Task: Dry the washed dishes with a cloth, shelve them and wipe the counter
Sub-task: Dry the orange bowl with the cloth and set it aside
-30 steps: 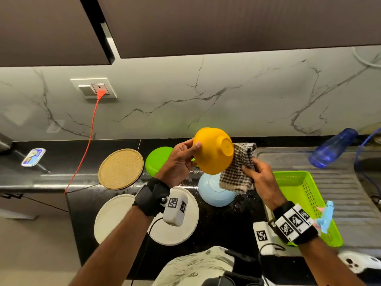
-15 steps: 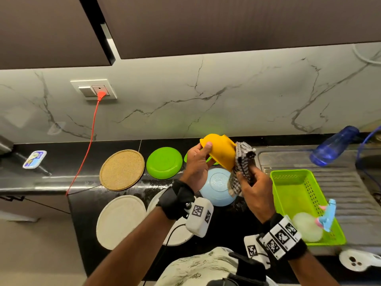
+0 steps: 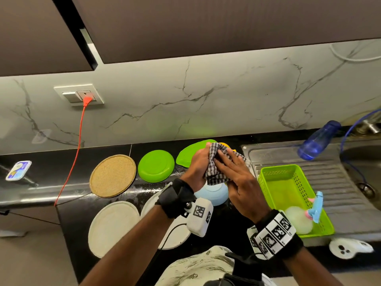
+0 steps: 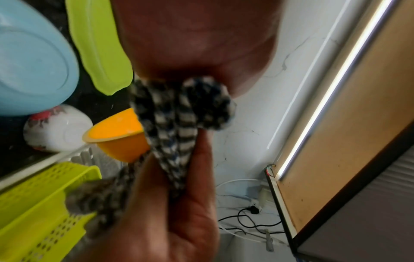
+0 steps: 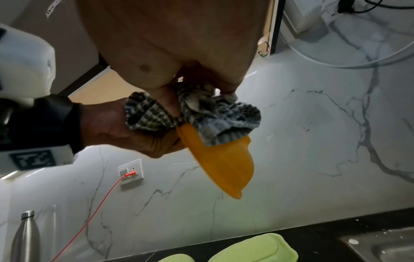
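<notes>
Over the black counter [image 3: 115,265] my two hands meet around a yellow bowl [image 3: 225,144], which the head view shows only as a sliver. My left hand [image 3: 201,162] grips the bowl at its rim. A black-and-white checked cloth [image 3: 216,172] is bunched over and into it. My right hand [image 3: 226,162] pinches the cloth and presses it against the bowl. The right wrist view shows the bowl [image 5: 224,164] tilted on edge with the cloth [image 5: 201,117] at its rim. In the left wrist view the cloth [image 4: 179,115] sits between both palms, the bowl [image 4: 118,136] behind it.
Two green plates [image 3: 155,166] [image 3: 191,155], a cork mat [image 3: 113,175], two white plates [image 3: 113,226] and a light blue bowl [image 3: 212,193] lie on the counter. A green basket [image 3: 274,182] and blue bottle [image 3: 317,141] are on the steel drainboard [image 3: 340,182]. A white cup [image 4: 56,127] stands by the sink.
Both hands have dropped lower and closed together. The cloth has gone from beside the bowl to over it, and the bowl is now almost hidden under cloth and fingers.
</notes>
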